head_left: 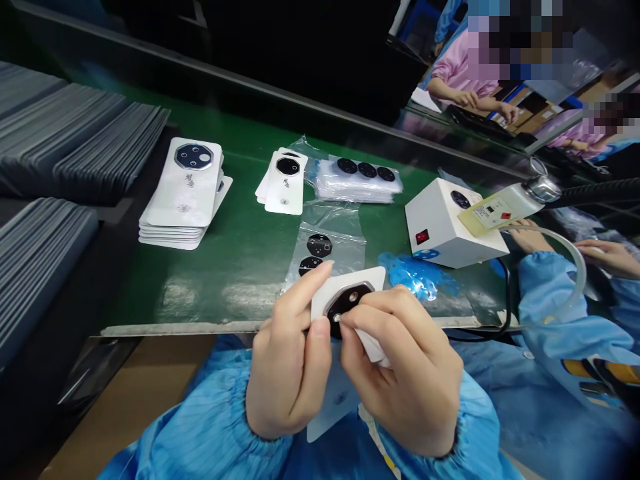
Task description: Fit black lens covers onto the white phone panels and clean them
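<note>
A white phone back cover (325,427) is tilted in front of me at the bench edge, its dark octagonal camera plate (353,297) facing up. My left hand (293,353) grips the cover along its left side, with the thumb by the camera plate and the index finger stretched out past it. The fingertips of my right hand (403,363) are pinched together against the camera plate, at one of its lens holes. A folded white cloth-like piece (374,348) shows under the right fingers. Just beyond the cover lies a clear plastic bag (340,230) with black lens discs (319,245).
White phone covers are stacked at the left (183,200) and middle (284,193). Bagged lens discs (357,183) lie behind. Right of them stand a white box (440,227) and a pump bottle (500,207), near blue film (415,275). Dark racks (85,133) line the left. Co-workers sit nearby.
</note>
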A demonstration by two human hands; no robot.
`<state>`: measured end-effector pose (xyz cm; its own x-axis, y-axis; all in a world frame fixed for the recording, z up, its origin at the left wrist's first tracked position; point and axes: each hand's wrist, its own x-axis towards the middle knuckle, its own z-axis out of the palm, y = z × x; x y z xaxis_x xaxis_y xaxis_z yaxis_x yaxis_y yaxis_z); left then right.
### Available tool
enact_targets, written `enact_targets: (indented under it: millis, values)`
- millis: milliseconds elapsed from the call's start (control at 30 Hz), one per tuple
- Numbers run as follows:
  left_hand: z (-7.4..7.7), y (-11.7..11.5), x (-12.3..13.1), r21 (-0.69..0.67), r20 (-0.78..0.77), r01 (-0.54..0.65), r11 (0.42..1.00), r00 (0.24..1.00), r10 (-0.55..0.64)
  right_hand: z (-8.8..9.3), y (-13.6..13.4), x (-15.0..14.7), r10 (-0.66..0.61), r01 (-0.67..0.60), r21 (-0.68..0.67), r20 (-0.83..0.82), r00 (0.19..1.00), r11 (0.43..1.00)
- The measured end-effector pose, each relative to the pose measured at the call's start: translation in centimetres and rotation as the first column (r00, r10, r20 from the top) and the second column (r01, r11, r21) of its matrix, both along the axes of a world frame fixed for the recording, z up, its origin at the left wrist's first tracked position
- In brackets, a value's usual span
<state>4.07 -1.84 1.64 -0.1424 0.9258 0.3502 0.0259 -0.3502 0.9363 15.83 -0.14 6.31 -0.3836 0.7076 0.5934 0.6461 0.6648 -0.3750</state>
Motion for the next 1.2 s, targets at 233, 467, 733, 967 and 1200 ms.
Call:
enact_targets:
  millis: [233, 467, 733, 967, 1200]
  values:
    - [-0.1, 0.4, -0.6, 0.131, -0.258, -0.059, 0.990, 0.962, 0.091, -0.2, 0.2, -0.3, -0.002, 0.002, -0.013, -0.008, 1.000, 1.000]
    - [-0.2, 0.6, -0.9, 0.306, -0.367, -0.090, 0.948, 0.907, 0.205, 0.2, 0.3, -0.3, 0.038, -0.037, -0.045, 0.018, 0.999, 0.998]
    - [-0.4, 0.7, -0.9, 0.282, -0.332, -0.054, 0.958, 0.931, 0.150, 0.3, 0.2, -0.1, 0.061, -0.058, -0.060, 0.059, 0.996, 0.997]
    - [0.2, -0.1, -0.8, 0.053, -0.057, 0.020, 0.998, 0.998, -0.017, 1.4, -0.3, 0.5, 0.112, -0.107, -0.123, 0.032, 0.993, 0.987]
    - [2.2, -0.1, -0.7, -0.135, 0.387, 0.171, 0.976, 0.916, -0.107, 4.1, -0.4, 2.2, 0.161, -0.158, -0.084, 0.031, 0.986, 0.984]
